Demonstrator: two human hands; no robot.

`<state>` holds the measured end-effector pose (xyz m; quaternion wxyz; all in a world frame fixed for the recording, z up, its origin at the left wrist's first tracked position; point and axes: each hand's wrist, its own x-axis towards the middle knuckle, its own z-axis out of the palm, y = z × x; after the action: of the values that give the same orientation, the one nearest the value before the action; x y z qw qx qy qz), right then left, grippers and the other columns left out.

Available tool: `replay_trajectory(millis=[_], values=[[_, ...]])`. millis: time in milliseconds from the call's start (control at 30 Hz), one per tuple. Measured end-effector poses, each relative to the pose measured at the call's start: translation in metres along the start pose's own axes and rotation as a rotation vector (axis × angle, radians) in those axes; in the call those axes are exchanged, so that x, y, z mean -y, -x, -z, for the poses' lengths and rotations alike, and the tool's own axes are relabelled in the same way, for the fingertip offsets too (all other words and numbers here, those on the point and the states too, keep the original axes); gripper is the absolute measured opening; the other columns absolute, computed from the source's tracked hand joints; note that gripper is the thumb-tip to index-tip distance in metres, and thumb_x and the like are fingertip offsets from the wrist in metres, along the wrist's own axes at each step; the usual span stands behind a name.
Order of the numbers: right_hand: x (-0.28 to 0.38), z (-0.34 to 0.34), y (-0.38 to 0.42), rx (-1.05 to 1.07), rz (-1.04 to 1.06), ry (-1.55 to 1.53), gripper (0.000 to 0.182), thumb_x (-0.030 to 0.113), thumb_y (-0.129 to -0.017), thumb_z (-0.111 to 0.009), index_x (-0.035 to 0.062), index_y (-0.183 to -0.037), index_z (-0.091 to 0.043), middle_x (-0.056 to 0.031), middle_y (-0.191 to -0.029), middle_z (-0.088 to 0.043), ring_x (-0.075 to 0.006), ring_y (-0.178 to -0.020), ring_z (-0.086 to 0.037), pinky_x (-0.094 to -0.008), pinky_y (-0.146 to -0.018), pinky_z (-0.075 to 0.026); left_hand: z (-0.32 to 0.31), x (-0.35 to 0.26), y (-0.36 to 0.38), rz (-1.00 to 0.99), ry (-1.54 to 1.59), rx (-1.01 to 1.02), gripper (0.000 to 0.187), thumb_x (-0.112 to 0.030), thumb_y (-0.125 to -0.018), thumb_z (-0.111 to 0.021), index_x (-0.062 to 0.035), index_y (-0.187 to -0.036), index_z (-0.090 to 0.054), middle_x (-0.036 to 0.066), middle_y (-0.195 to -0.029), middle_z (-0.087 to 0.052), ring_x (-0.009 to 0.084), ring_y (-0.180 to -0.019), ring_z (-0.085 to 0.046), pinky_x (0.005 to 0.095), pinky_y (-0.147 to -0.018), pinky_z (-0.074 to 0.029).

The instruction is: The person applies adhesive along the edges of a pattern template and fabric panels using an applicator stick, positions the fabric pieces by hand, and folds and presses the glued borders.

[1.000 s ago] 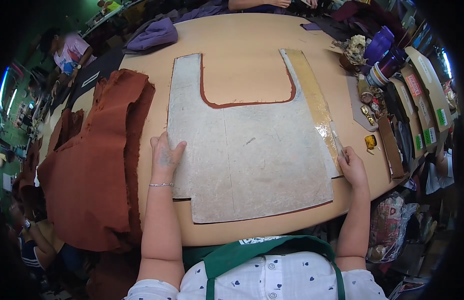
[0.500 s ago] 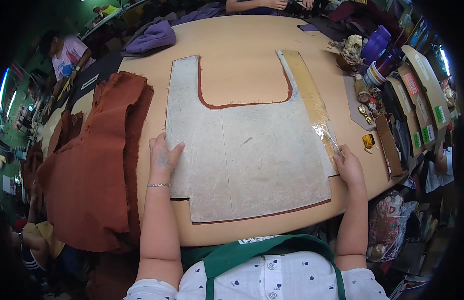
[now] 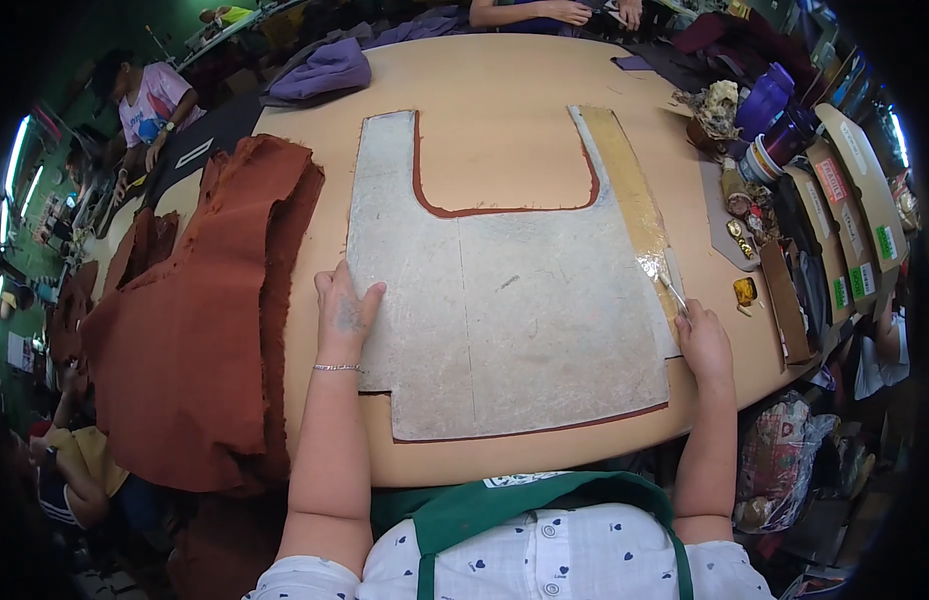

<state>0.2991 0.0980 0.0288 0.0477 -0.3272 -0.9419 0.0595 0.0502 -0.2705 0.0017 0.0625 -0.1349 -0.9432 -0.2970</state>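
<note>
A large grey U-shaped pattern board [image 3: 545, 330] with a strip of shiny brown tape [image 3: 635, 200] along its right side lies on the table. Rust-red fabric shows from under its edges. My left hand [image 3: 347, 310] rests at the board's left edge, thumb spread away from the fingers over the grey surface. In my right hand [image 3: 703, 340] is a slim silvery pen-like tool [image 3: 671, 290], its tip over the taped right edge. My right fingers are closed around the tool's lower end.
Rust-red fabric pieces [image 3: 195, 330] are piled at the left, overhanging the table [image 3: 505, 75]. Purple cloth [image 3: 320, 72] lies at the back. Along the right stand a purple container [image 3: 765, 100], cardboard pieces [image 3: 855, 200] and a small yellow item [image 3: 746, 291]. Other people work left and across.
The whole view has shifted slightly, so the board and fabric appear farther right. My right hand and the tool stay at the board's right edge; my left hand keeps its place on the left edge.
</note>
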Motion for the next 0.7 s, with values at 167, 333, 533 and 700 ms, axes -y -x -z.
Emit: replay_trajectory(millis=[167, 333, 533, 700], values=[[-0.001, -0.002, -0.001, 0.005, 0.014, 0.022, 0.021, 0.018, -0.082, -0.052, 0.0029, -0.096, -0.049, -0.0217, -0.078, -0.054, -0.0383, -0.071, -0.056, -0.0454, -0.063, -0.045, 0.000, 0.001, -0.001, 0.014, -0.022, -0.005, 0.057, -0.020, -0.067, -0.070, 0.0035, -0.112, -0.047, 0.020, -0.098, -0.043, 0.0356, -0.091, -0.048, 0.0366, -0.084, -0.040], [0.000, -0.002, -0.001, 0.005, 0.024, 0.029, 0.020, 0.017, -0.081, -0.053, 0.0026, -0.095, -0.049, -0.0217, -0.077, -0.053, -0.0383, -0.071, -0.056, -0.0452, -0.063, -0.046, 0.002, 0.002, -0.002, 0.029, -0.095, 0.010, 0.059, -0.026, -0.066, -0.071, 0.0027, -0.112, -0.048, 0.019, -0.099, -0.044, 0.0356, -0.090, -0.049, 0.0368, -0.084, -0.041], [-0.001, 0.005, 0.001, -0.034, 0.031, 0.028, 0.022, 0.018, -0.078, -0.057, 0.0016, -0.092, -0.052, -0.0206, -0.077, -0.053, -0.0374, -0.071, -0.055, -0.0443, -0.065, -0.045, 0.011, -0.024, 0.004, 0.163, -0.304, 0.005, 0.058, -0.027, -0.069, -0.069, -0.0026, -0.117, -0.047, 0.021, -0.116, -0.040, 0.0354, -0.109, -0.039, 0.0438, -0.087, -0.038], [-0.016, 0.022, -0.029, -0.111, 0.141, -0.198, 0.022, 0.015, -0.078, -0.059, -0.0030, -0.089, -0.054, -0.0132, -0.073, -0.050, -0.0228, -0.074, -0.052, -0.0299, -0.066, -0.042, -0.011, -0.036, 0.014, -0.343, -0.178, 0.045, 0.056, -0.035, -0.076, -0.062, -0.0084, -0.121, -0.043, 0.015, -0.131, -0.032, 0.0355, -0.123, -0.026, 0.0521, -0.096, -0.025]])
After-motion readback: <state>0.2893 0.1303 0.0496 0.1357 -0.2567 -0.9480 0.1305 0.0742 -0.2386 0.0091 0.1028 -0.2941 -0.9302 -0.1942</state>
